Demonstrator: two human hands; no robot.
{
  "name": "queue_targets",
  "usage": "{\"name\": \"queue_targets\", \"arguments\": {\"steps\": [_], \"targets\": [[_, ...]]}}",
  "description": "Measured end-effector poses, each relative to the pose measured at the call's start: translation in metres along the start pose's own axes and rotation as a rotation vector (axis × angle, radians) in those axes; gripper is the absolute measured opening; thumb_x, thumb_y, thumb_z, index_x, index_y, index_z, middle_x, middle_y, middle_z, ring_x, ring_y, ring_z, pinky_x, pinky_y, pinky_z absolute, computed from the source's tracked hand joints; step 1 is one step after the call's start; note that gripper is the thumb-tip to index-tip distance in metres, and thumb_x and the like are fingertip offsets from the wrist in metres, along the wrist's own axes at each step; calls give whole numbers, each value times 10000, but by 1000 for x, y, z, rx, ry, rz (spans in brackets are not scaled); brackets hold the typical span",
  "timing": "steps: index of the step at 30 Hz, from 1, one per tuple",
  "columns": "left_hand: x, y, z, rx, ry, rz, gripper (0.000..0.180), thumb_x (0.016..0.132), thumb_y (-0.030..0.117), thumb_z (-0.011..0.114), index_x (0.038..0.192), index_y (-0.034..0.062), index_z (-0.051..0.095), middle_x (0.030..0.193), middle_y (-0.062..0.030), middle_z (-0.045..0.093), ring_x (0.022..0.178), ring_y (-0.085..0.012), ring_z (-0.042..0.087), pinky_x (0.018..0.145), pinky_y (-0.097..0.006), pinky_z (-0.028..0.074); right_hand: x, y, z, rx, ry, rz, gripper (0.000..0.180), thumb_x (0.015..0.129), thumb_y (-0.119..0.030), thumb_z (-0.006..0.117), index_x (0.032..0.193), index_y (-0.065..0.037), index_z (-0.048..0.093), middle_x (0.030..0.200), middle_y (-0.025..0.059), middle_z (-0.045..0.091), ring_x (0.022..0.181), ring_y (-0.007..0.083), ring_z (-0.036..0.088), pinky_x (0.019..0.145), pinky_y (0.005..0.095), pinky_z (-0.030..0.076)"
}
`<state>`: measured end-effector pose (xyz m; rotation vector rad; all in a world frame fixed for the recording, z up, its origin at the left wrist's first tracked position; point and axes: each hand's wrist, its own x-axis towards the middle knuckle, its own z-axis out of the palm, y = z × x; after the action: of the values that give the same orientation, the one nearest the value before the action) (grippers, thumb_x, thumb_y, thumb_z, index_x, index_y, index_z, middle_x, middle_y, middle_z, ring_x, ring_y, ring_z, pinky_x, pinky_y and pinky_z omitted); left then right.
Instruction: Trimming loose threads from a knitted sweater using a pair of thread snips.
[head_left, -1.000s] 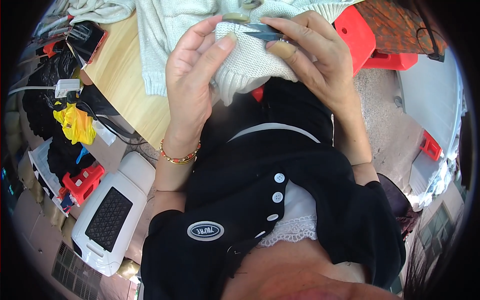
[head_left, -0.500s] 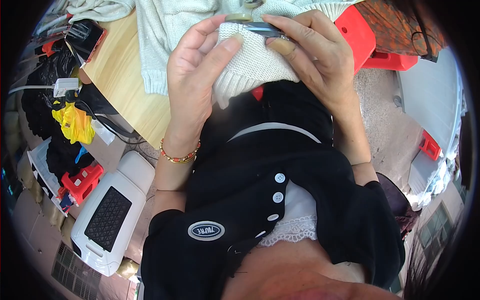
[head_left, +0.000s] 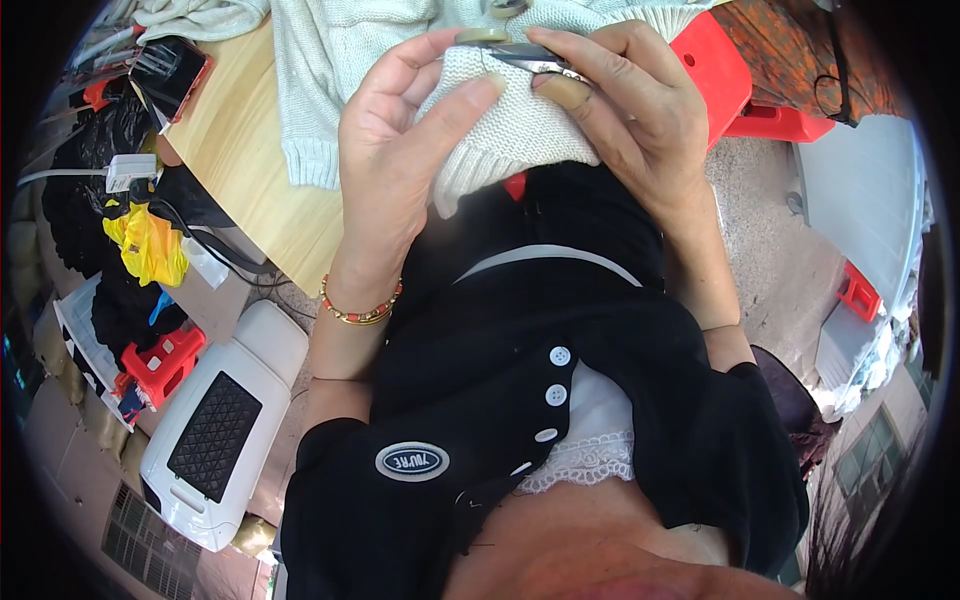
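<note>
A cream knitted garment (head_left: 530, 125) hangs between my two hands above my lap, its ribbed edge drooping at the lower left. My left hand (head_left: 385, 150) pinches the knit, thumb on top and fingers behind it. A big greenish button (head_left: 482, 35) sits at the knit's upper edge by the left fingertips. In my right hand (head_left: 650, 115) are small metal thread snips (head_left: 530, 56), gripped between thumb and fingers, blades pointing left, close under the button. The right thumb has a tan covering on its tip. A second round button (head_left: 506, 8) shows at the top.
More pale knitwear (head_left: 320, 70) covers part of a light wooden table (head_left: 235, 100) ahead. A red plastic stool (head_left: 712, 70) stands beyond my right hand. On the left are a phone (head_left: 172, 75), a yellow bag (head_left: 145, 245) and a white bin-like container (head_left: 225, 430).
My left thumb has shifted slightly to the right over the knit, and the fabric's left edge has moved a little. My right hand with the snips stays nearly in place.
</note>
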<state>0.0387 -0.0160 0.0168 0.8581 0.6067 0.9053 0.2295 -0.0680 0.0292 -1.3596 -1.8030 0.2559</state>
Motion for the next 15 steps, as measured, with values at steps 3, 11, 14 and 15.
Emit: {"name": "queue_targets", "arguments": {"steps": [3, 11, 14, 15], "targets": [[0, 0, 0, 0, 2, 0, 412, 907, -41, 649, 1293, -83, 511, 1197, -157, 623, 1078, -148, 623, 930, -254, 523, 1, 0, 0, -4, -1, -11, 360, 816, -98, 769, 1168, -46, 717, 860, 37, 565, 747, 122, 560, 642, 235, 441], [1, 1, -2, -1, -24, -18, 417, 905, -35, 656, 1294, -82, 512, 1195, -167, 632, 1064, -154, 636, 908, -256, 535, -1, 1, -2, -1, -12, 13, 347, 819, -95, 763, 1160, -47, 722, 861, 38, 573, 752, 121, 565, 652, 230, 444], [1, 1, -1, 20, -23, -14, 417, 903, -35, 658, 1292, -80, 514, 1183, -165, 640, 1056, -156, 642, 903, -256, 538, -1, 1, -1, -12, -7, 10, 340, 820, -92, 761, 1155, -47, 724, 860, 39, 576, 755, 121, 568, 656, 231, 448], [1, 1, -1, 19, -22, -14, 417, 903, -35, 658, 1292, -80, 514, 1183, -165, 640, 1056, -156, 642, 903, -256, 538, -1, 1, -1, -21, 0, 6, 337, 820, -90, 761, 1152, -47, 725, 860, 39, 578, 755, 122, 569, 658, 232, 451]]}}
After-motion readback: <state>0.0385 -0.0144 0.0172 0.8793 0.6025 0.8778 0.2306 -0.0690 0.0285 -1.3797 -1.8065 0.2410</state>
